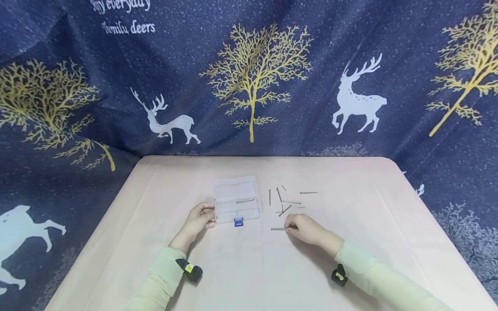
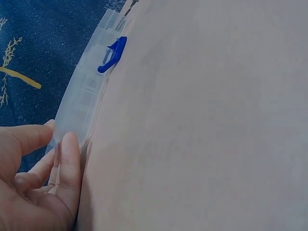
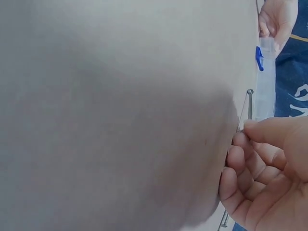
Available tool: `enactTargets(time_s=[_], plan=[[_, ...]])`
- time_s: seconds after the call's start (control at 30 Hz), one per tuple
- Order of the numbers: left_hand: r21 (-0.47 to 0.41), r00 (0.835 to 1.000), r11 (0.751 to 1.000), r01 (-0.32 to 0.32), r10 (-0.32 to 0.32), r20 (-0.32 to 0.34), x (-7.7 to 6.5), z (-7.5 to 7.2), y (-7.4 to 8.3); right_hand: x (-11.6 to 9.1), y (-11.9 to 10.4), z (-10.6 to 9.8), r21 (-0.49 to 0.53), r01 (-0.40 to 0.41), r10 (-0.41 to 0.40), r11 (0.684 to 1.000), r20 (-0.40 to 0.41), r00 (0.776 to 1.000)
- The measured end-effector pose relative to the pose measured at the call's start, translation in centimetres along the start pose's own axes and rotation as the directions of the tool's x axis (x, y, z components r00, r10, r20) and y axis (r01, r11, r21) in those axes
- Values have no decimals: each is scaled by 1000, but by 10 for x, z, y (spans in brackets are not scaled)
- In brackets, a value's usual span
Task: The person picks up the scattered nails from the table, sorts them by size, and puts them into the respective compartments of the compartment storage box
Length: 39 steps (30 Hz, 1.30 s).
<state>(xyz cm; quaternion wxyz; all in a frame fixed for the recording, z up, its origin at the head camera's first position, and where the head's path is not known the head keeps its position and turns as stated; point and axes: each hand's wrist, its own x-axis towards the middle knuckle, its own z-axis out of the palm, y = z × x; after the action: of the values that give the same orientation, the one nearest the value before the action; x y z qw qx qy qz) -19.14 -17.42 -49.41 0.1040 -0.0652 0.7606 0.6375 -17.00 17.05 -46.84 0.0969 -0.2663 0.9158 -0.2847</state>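
Note:
A clear plastic box (image 1: 237, 212) with a blue latch (image 1: 238, 222) lies with its lid (image 1: 235, 188) raised at the back. One nail (image 1: 245, 201) rests inside it. My left hand (image 1: 198, 219) grips the box's left end, thumb and fingers on its edge, as the left wrist view also shows. To the right of the box, my right hand (image 1: 303, 229) pinches a long metal nail (image 1: 278, 229) between thumb and forefinger. The nail's round head (image 3: 250, 91) points toward the box; its other end is hidden by the fingers.
Several loose nails of differing lengths lie beyond my right hand, among them a long nail (image 1: 292, 202), a far-right nail (image 1: 309, 192) and a short one (image 1: 284, 188). A pale cloth covers the table (image 1: 233, 276). Behind hangs a dark blue curtain (image 1: 218, 142) with deer and trees.

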Motion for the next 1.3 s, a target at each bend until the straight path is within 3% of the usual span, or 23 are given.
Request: enactTargets(time_s=[0.2, 0.5, 0.77, 1.07, 1.3], plan=[[10, 1000, 1000, -5, 6, -8, -2, 0, 2, -2, 0, -2, 138, -68, 70, 988, -9, 997], [6, 1000, 1000, -5, 6, -15, -2, 1, 2, -2, -1, -6, 318, -165, 176, 934, -6, 984], [5, 1000, 1000, 13, -13, -13, -1, 0, 3, -1, 0, -13, 480, -232, 246, 846, 35, 969], [6, 1000, 1000, 15, -15, 1, -1, 0, 4, 3, -6, -23, 577, -335, 364, 744, 71, 929], [10, 999, 999, 35, -35, 9, -1, -2, 8, 12, -12, -28, 662, -348, 404, 664, 74, 912]])
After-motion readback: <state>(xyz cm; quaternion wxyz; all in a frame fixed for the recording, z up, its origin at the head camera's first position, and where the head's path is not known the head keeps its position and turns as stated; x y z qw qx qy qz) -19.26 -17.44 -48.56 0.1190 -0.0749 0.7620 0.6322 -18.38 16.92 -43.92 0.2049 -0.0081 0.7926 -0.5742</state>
